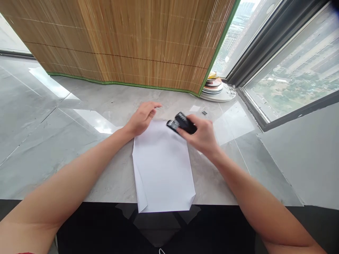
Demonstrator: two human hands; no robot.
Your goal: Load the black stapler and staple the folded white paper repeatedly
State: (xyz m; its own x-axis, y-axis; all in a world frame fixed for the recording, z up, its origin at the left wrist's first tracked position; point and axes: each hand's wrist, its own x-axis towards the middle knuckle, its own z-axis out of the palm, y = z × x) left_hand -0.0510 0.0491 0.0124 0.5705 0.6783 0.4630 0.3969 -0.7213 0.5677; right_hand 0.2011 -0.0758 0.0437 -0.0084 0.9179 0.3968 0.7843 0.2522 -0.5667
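Matt white paper sheets [162, 165], glossy black plastic stapler [182, 123], polished grey marble-look sill [79, 141], woven bamboo blind [127, 38].

I have one view only, from the camera on the person's head. It looks forward and down over both forearms onto the grey bench [79, 148], close enough that the arms fill the lower frame. It faces the bamboo blind [137, 42], with the window [291, 70] at right.

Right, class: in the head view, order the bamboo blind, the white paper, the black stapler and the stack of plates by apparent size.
1. bamboo blind
2. white paper
3. stack of plates, though it is farther off, so unsure against the stapler
4. black stapler, held in the right hand
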